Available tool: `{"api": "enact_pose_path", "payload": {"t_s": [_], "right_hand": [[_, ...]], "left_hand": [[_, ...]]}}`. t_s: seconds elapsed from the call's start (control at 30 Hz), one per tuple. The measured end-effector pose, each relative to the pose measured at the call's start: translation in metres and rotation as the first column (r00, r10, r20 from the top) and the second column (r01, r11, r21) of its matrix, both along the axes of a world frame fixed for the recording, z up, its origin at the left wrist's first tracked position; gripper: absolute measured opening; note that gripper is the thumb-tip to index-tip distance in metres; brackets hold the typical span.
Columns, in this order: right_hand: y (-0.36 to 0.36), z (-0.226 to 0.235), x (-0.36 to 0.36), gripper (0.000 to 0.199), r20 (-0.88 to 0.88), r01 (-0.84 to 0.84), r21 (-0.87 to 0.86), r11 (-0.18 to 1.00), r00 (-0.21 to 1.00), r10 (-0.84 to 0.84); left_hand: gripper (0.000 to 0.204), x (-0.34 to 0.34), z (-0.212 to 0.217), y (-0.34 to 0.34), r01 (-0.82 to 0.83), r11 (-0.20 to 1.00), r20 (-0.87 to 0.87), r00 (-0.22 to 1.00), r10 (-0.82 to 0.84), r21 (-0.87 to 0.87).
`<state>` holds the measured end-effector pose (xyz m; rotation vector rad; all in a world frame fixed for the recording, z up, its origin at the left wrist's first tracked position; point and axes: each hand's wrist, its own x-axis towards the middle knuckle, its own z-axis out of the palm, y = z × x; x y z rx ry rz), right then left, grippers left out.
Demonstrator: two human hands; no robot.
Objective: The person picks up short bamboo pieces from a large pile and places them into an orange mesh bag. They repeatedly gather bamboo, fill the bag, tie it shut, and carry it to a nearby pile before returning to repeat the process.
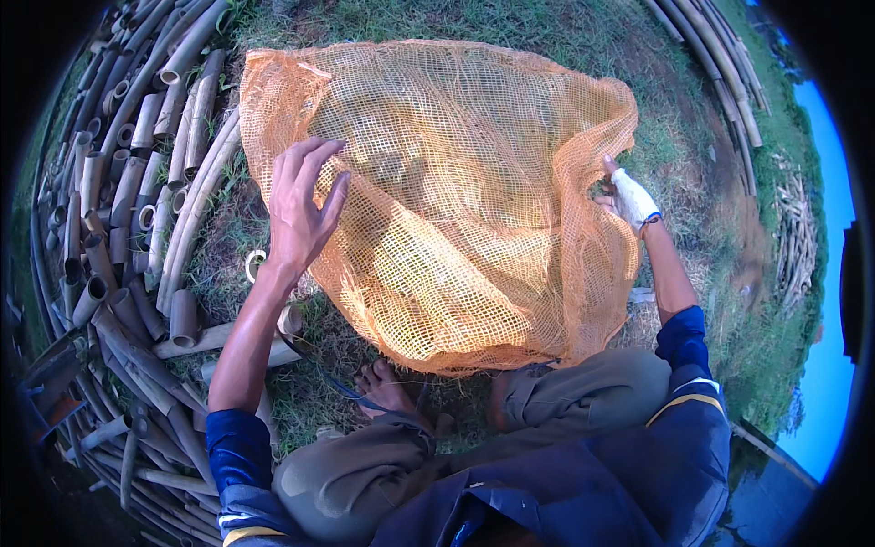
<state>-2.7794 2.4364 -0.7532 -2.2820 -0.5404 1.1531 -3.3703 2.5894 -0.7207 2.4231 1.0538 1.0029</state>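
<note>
A large sheet of orange, coarse open-weave mesh netting (437, 210) lies spread and wrinkled in front of my knees, with paler patches showing through its weave. My left hand (305, 201), bare, is over the netting's left side, its fingers stretched and apart with nothing held. At the right edge, my right hand (631, 196) wears a white glove with bare fingertips. Its thumb points away from the fingers, and the netting's edge bends in around it. Part of those fingers is hidden by the mesh.
Cut bamboo pieces (128, 191) are heaped along the left, with more poles (173, 419) at lower left. Long bamboo poles (711, 55) lie at upper right, and a pile of sticks (796, 237) is farther right. My bare foot (387, 387) rests on grass near the netting's front edge.
</note>
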Motion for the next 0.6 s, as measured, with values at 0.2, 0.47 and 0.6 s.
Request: {"api": "enact_pose_path", "payload": {"t_s": [0.2,0.47,0.6], "right_hand": [[-0.019,0.036,-0.08,0.112,-0.237,-0.622,-0.255,0.741,0.783,0.576],[-0.134,-0.029,0.225,0.024,0.06,0.072,0.064,0.995,0.995,-0.076],[-0.097,-0.033,0.248,0.025,0.375,0.112,0.101,0.989,0.916,-0.142]], "left_hand": [[0.085,0.028,-0.044,-0.154,0.623,0.749,-0.21,0.719,-0.662,-0.226],[0.06,0.003,-0.143,-0.16,0.534,0.722,-0.413,0.594,-0.691,-0.441],[0.029,-0.01,-0.128,-0.17,0.504,0.82,-0.051,0.843,-0.535,-0.272]]}}
